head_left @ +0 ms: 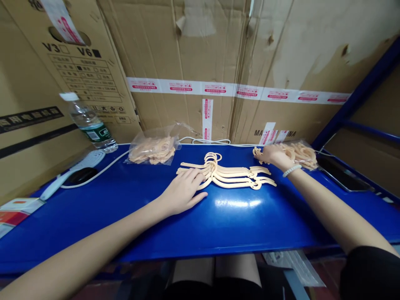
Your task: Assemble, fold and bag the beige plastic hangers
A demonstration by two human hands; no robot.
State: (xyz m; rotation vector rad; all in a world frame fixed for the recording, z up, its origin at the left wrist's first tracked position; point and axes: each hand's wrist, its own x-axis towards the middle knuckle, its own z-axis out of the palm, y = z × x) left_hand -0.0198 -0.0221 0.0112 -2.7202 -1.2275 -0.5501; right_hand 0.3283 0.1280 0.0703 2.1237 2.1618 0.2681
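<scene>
A small stack of peach plastic hangers [231, 173] lies in the middle of the blue table [218, 225]. My left hand [184, 189] rests flat on the stack's left end, fingers stretched out. My right hand [275, 155] reaches to the far right, fingers curled on a hanger at the mouth of a clear bag of hangers [300, 153]. A beaded bracelet is on that wrist. Another clear bag of hangers [153, 149] lies at the back left of the stack.
Cardboard boxes [200, 62] wall the back and left. A water bottle [89, 123] stands at the back left beside a white device with a cable [78, 168]. A dark phone [342, 177] lies at the right. A blue rack post [359, 96] rises on the right.
</scene>
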